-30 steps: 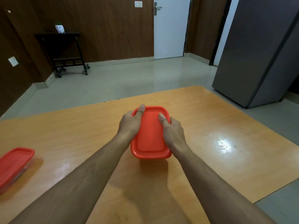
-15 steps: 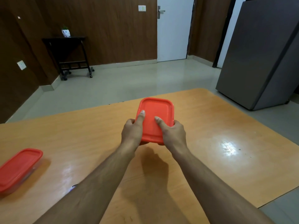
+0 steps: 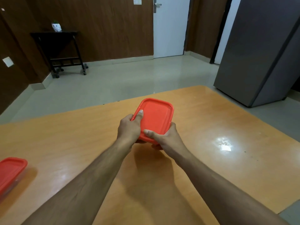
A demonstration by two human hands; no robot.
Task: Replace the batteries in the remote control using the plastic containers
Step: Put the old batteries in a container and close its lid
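A plastic container with a red lid (image 3: 156,117) is held above the middle of the wooden table (image 3: 211,127), tilted a little. My left hand (image 3: 129,127) grips its left side with the thumb lying on the lid. My right hand (image 3: 165,135) grips the near right corner, thumb pressed on the lid's near edge, fingers curled under the box. What is inside the container is hidden. A second red-lidded container (image 3: 9,172) lies at the table's left edge. No remote control or batteries are in view.
Beyond the table's far edge lies a grey tiled floor. A grey refrigerator (image 3: 263,51) stands at the right. A black side table on wheels (image 3: 60,51) with a small white pot stands against the wood-panelled wall, left of a white door (image 3: 170,26).
Both hands have lifted the container off the table and moved it away from me. My right thumb has slid to the lid's near edge.
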